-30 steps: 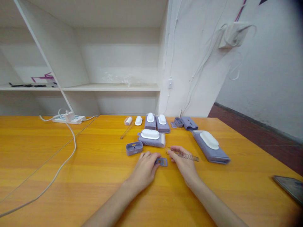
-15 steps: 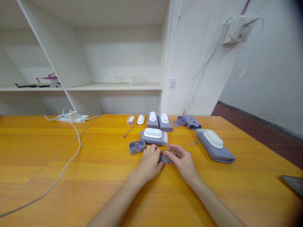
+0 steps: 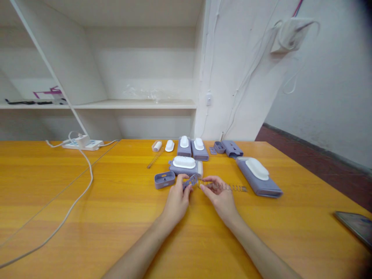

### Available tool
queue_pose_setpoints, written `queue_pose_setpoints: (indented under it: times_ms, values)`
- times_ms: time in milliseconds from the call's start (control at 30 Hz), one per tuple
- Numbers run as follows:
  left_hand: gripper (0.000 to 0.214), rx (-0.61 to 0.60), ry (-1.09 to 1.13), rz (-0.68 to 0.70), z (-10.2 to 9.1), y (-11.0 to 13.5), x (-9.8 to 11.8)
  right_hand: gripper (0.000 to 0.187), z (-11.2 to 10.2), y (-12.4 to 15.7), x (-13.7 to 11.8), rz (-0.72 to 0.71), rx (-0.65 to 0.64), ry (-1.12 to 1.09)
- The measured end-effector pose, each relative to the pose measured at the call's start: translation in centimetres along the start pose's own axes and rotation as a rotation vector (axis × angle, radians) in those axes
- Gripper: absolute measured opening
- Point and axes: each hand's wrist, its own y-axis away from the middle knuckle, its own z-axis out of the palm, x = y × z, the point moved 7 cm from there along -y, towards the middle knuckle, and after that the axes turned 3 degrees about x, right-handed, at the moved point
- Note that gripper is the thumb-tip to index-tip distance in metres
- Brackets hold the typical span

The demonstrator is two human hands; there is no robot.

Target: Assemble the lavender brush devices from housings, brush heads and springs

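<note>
My left hand (image 3: 178,197) pinches a small flat purple-grey plastic plate (image 3: 190,181) with cut-outs, tilted up off the table. In my right hand (image 3: 218,195) is a coiled metal spring (image 3: 235,188); its near end sits by the fingertips close to the plate, and its long end sticks out to the right. Whether spring and plate touch I cannot tell. Just left of my left hand lies an open purple-grey plastic housing (image 3: 164,179). Beyond both hands rests a purple-grey block with a white bristled brush head (image 3: 184,162).
A second spring (image 3: 155,159) lies at the back left. Behind are purple-grey cases with white tops (image 3: 184,147) and a flat purple-grey shell (image 3: 232,148). To the right are a larger case (image 3: 260,176) and a phone (image 3: 354,226). A power strip (image 3: 83,143) trails a cable on the left.
My left hand has lifted and tilted the plate, which lay lower and flatter before. My right hand has drawn slightly away, and its spring now points more level to the right.
</note>
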Motion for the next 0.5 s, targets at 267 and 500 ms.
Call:
queue_pose_setpoints:
  times_ms: [267,500]
  values:
    - [0.036,-0.137,0.407,-0.075,1.3,0.1,0.1,0.032,0.5,0.1,-0.4,0.022,-0.045,-0.114]
    - [0.049,-0.209,0.405,-0.100,1.9,0.7,0.3,0.028,0.1,0.1,-0.6,0.013,-0.006,-0.028]
